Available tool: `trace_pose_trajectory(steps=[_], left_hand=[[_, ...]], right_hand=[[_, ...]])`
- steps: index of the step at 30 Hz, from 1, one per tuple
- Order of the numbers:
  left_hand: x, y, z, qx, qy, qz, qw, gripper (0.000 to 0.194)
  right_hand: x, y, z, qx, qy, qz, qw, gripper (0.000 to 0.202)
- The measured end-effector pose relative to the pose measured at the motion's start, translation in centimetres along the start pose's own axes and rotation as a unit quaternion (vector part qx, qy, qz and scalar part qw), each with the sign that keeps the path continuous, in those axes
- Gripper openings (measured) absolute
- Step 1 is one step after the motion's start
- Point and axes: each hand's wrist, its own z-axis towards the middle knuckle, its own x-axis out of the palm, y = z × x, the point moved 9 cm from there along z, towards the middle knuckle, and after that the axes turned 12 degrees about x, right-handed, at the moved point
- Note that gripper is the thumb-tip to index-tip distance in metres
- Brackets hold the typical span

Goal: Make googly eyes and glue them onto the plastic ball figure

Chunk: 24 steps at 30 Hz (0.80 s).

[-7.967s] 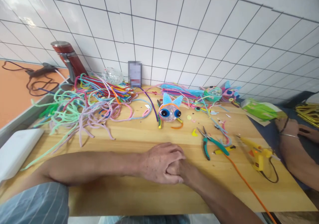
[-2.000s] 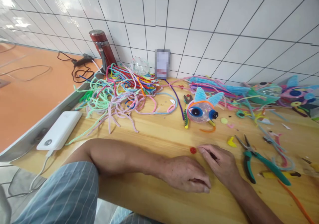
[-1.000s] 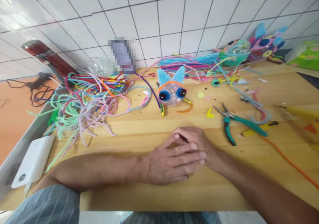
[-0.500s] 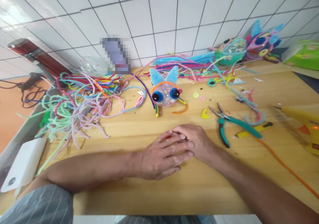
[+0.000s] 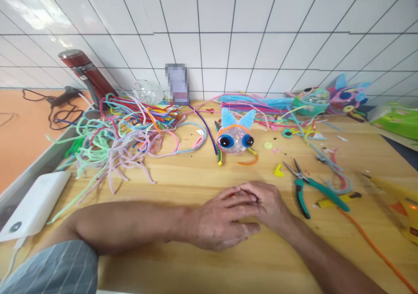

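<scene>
My left hand (image 5: 222, 222) lies over my right hand (image 5: 266, 198), its fingers bent across the right hand's fingers. Both hands are closed together just above the wooden table. A small bit of something red (image 5: 232, 194) shows between the fingers; the rest is hidden. Beyond them stands a clear ball figure (image 5: 238, 139) with blue fuzzy ears, an orange pipe cleaner band and two blue-rimmed black eyes. To the right of my hands lie teal-handled pliers (image 5: 305, 183) with their jaws apart, and a small yellow bent piece (image 5: 278, 170).
Left is a heap of pipe cleaners (image 5: 127, 141), with a white power bank (image 5: 34, 204) nearer. A red flask (image 5: 88, 76), clear ball (image 5: 148, 91) and phone (image 5: 179, 85) stand behind. Right are a yellow cutter (image 5: 336, 199), a glue gun (image 5: 392, 194) and another decorated ball (image 5: 311, 102).
The head view has levelled and shifted, so the table things appear lower and farther right. My hands stay joined over the red bit, with little change in their grip.
</scene>
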Motion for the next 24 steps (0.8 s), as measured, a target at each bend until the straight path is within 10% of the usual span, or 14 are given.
trace_pose_trajectory(steps=[24], left_hand=[[-0.2, 0.3, 0.6, 0.007, 0.020, -0.029, 0.999, 0.031]], right_hand=[[0.2, -0.8, 0.4, 0.039, 0.019, -0.004, 0.999, 0.012]])
